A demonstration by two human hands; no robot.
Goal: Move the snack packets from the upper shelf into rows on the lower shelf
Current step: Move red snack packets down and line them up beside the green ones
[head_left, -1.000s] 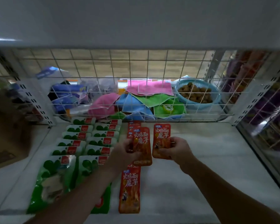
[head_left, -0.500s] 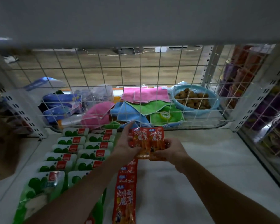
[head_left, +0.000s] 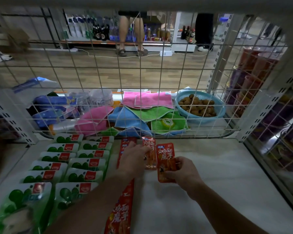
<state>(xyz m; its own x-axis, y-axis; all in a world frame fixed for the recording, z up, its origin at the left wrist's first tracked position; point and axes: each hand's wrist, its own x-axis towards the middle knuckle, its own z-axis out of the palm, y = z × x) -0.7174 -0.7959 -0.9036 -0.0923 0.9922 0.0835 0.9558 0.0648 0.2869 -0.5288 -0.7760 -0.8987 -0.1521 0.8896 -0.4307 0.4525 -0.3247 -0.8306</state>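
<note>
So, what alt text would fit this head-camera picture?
Two hands lay red snack packets on a shelf: the left hand holds one by the wire back, the right hand pinches another beside it. Green packets lie in two rows at left.

Read 火鸡面魔芋 on the red packet (head_left: 165, 157). Just left of it, made out 火鸡面 and, at the bottom edge, NCHEW on a second packet (head_left: 150, 146). Nearer and left of it, found 鸡面魔芋 on a front packet (head_left: 120, 216). Could not read the red labels of the green packets (head_left: 89, 164).
</note>
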